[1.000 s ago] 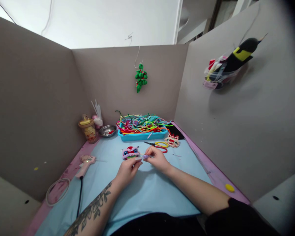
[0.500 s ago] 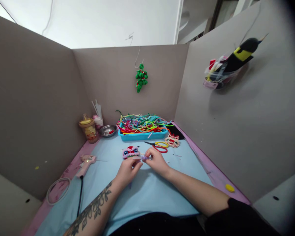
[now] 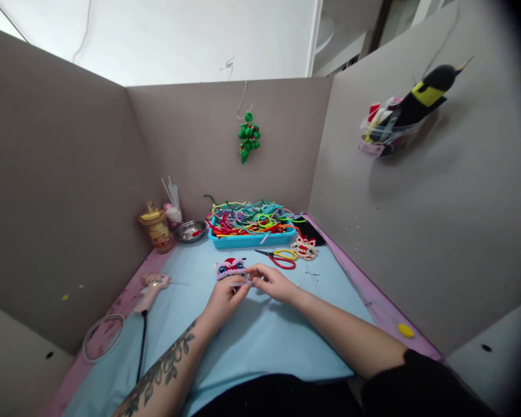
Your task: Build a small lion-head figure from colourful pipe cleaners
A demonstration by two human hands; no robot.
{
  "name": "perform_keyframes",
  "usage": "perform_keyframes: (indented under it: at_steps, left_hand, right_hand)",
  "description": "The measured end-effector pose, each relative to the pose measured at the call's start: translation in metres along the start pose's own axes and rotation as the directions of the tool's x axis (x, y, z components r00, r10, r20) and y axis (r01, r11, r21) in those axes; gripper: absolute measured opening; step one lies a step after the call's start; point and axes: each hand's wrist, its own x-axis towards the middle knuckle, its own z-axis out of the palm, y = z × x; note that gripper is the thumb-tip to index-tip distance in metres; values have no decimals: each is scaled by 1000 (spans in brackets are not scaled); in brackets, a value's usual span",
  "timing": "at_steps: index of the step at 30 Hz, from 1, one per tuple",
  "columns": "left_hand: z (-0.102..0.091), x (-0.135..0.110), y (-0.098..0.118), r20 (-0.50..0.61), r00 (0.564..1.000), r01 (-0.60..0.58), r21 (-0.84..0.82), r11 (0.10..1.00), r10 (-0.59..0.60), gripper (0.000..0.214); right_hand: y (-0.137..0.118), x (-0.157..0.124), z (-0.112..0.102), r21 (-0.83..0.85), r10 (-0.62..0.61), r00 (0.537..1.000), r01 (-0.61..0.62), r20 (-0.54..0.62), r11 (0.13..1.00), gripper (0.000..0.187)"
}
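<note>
The left hand (image 3: 224, 298) and right hand (image 3: 272, 283) meet fingertip to fingertip over the blue mat (image 3: 260, 341), both pinched shut on a thin lilac piece (image 3: 239, 282) held between them, low over the mat at its middle. Just beyond the fingers lies a pink figure (image 3: 230, 269), with scissors (image 3: 278, 256) and a white figure (image 3: 304, 248) to its right and a tray (image 3: 252, 238) of pipe cleaners behind. A glue gun (image 3: 150, 288) lies well to the left, with a cup (image 3: 157, 230) and a bowl (image 3: 190, 231) in the far left corner.
</note>
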Motion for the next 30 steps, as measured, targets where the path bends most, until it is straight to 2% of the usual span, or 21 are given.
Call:
perform_keyframes:
  at_steps: [5, 8, 10, 13, 17, 22, 30]
  left_hand:
    - [1, -3, -7, 81, 992, -106, 84, 991, 99, 18]
    - [1, -5, -8, 105, 987, -135, 99, 986, 124, 18]
    - [0, -5, -7, 94, 990, -115, 101, 988, 105, 16]
    - [0, -4, -5, 46, 998, -52, 93, 994, 48, 17]
    - [1, -3, -6, -13, 998, -52, 91, 995, 53, 18]
    - [2, -2, -7, -21, 1000, -16, 118, 993, 19, 19]
    - [1, -2, -3, 15, 999, 33, 109, 994, -34, 19]
  right_hand:
    - [3, 2, -12, -55, -11, 982, 21, 187, 998, 38]
    - [3, 2, -14, -44, 59, 954, -48, 295, 998, 38]
    - [3, 2, -15, -25, 94, 946, -90, 311, 996, 38]
    - [3, 3, -15, -5, 97, 958, -99, 270, 995, 37]
    - [4, 4, -16, 37, 91, 985, -98, 149, 995, 40]
    - [4, 5, -15, 79, 71, 997, -68, -27, 994, 39]
    - [1, 3, -13, 45, 80, 984, -73, -161, 996, 26]
